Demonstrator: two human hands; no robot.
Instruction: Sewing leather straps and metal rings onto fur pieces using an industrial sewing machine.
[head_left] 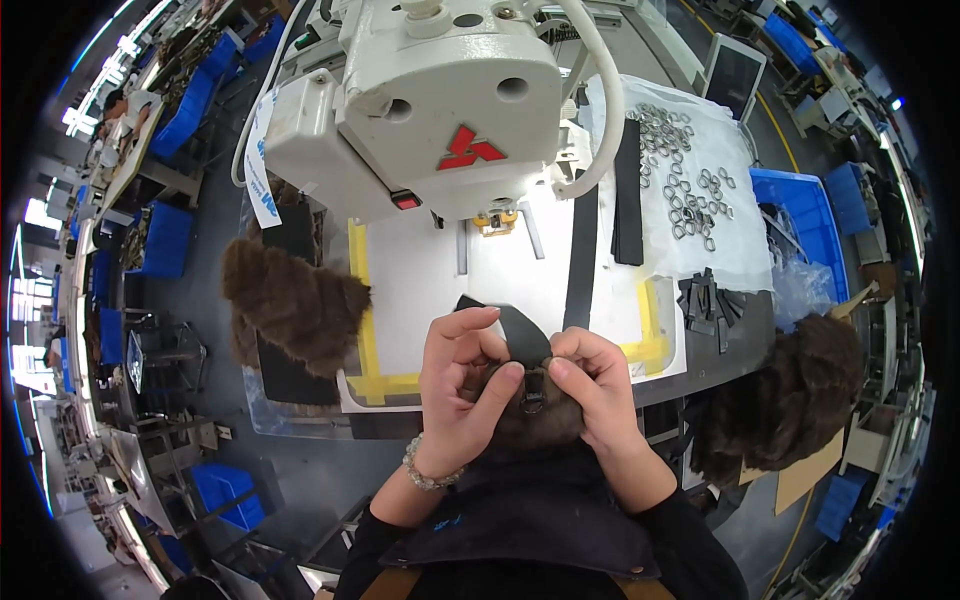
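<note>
In front of my body, a brown fur piece (540, 428) is held up between my two hands at the table's front edge. A black webbing strap (526, 335) curves up from it, and a small metal ring (533, 402) hangs on a short black loop at its middle. My left hand (462, 385) is closed, its thumb pressing the fur's edge left of the loop while the index finger curls above. Opposite it, my right hand (598, 385) pinches the fur and strap edge between thumb and forefinger. What lies under the fingers is hidden.
A white sewing machine (450, 110) stands over the white, yellow-taped work surface (400, 290). Metal rings (690, 205) lie on white cloth at right, near black strips (627, 190) and short black pieces (712, 305). Fur piles (295, 300) sit left and right; a blue bin (795, 200) stands far right.
</note>
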